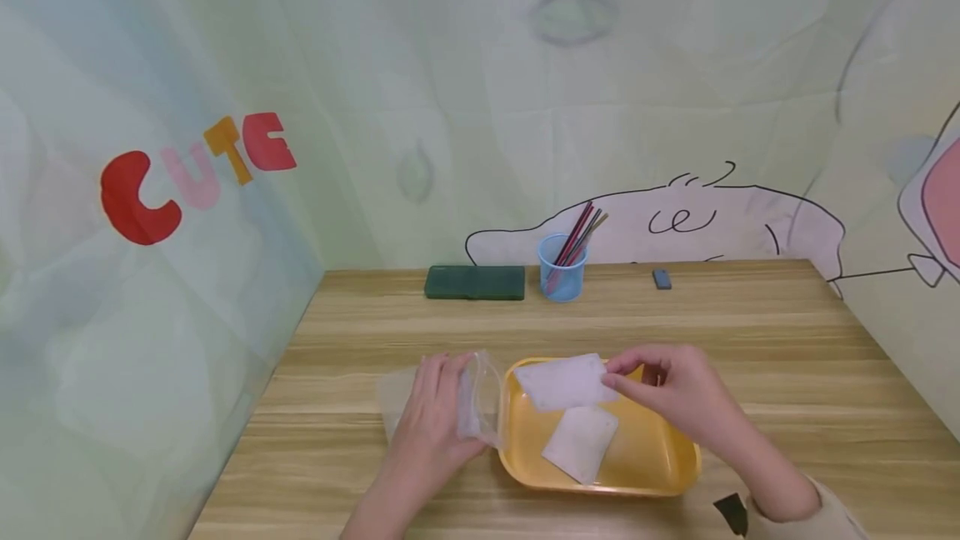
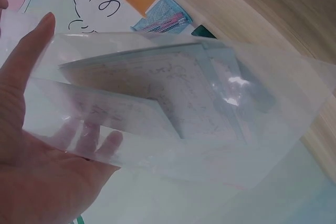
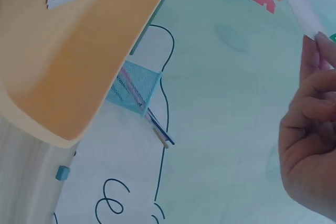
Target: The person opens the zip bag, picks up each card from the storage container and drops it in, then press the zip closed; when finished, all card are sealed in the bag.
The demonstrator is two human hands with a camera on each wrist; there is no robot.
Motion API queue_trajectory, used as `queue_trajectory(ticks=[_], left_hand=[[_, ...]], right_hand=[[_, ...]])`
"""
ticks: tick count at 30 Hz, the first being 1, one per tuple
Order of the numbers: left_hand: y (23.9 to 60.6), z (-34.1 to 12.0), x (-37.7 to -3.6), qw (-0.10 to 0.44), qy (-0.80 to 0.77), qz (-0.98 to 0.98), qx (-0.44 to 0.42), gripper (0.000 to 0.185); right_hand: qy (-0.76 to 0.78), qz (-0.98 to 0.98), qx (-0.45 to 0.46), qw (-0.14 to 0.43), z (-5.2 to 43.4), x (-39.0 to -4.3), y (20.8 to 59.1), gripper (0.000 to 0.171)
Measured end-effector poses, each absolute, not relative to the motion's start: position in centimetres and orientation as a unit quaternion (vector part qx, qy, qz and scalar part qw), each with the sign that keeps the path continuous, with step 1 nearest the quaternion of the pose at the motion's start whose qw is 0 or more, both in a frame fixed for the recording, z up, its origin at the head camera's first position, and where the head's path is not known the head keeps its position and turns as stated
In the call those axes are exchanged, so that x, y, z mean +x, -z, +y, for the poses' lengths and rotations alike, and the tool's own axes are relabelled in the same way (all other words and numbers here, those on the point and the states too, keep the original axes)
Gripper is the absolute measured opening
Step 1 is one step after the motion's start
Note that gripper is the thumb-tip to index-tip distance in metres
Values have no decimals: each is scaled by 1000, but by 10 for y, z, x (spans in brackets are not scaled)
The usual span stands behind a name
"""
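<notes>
My left hand [image 1: 444,394] holds a clear plastic bag [image 1: 476,398] upright on the table just left of a yellow tray [image 1: 660,461]. In the left wrist view the clear plastic bag [image 2: 210,119] lies between thumb and fingers of the left hand [image 2: 37,145], with white cards [image 2: 157,93] showing inside it. My right hand [image 1: 637,382] pinches a white card [image 1: 564,382] by its right edge over the tray's far half. A second white card [image 1: 581,440] lies flat in the tray. The right wrist view shows the right hand [image 3: 310,129] gripping the white card's [image 3: 300,1] edge.
At the back of the wooden table [image 1: 787,332] sit a dark green case [image 1: 475,282], a blue mesh cup [image 1: 562,273] with pencils, and a small blue eraser [image 1: 662,278]. Fabric walls close in the left, back and right.
</notes>
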State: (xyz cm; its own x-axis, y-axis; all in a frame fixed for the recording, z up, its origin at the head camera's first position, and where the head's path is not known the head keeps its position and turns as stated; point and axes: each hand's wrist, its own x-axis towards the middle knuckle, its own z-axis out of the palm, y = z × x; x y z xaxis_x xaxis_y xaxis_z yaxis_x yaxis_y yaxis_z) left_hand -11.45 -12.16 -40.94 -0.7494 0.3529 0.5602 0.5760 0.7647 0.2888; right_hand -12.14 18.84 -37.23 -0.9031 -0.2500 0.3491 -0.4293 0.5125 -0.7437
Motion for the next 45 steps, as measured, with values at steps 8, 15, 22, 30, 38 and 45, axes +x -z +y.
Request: queue_trajectory(ticks=[8, 15, 22, 30, 38, 45], left_hand=[[408, -121, -114, 232, 221, -913, -253, 100], [406, -120, -114, 230, 220, -914, -251, 100], [405, -119, -113, 229, 225, -913, -251, 101], [404, -118, -113, 227, 222, -914, -253, 104], [406, -116, -113, 254, 224, -899, -277, 99], [406, -114, -113, 267, 224, -892, -287, 98]], right_hand=[[-437, -811, 326, 213, 182, -121, 378, 27], [-468, -837, 238, 153, 172, -117, 378, 14], [-508, -843, 153, 90, 164, -118, 377, 4], [-539, -834, 113, 42, 162, -122, 372, 8], [-557, -826, 90, 14, 159, -125, 375, 15], [-568, -820, 68, -10, 158, -125, 370, 18]])
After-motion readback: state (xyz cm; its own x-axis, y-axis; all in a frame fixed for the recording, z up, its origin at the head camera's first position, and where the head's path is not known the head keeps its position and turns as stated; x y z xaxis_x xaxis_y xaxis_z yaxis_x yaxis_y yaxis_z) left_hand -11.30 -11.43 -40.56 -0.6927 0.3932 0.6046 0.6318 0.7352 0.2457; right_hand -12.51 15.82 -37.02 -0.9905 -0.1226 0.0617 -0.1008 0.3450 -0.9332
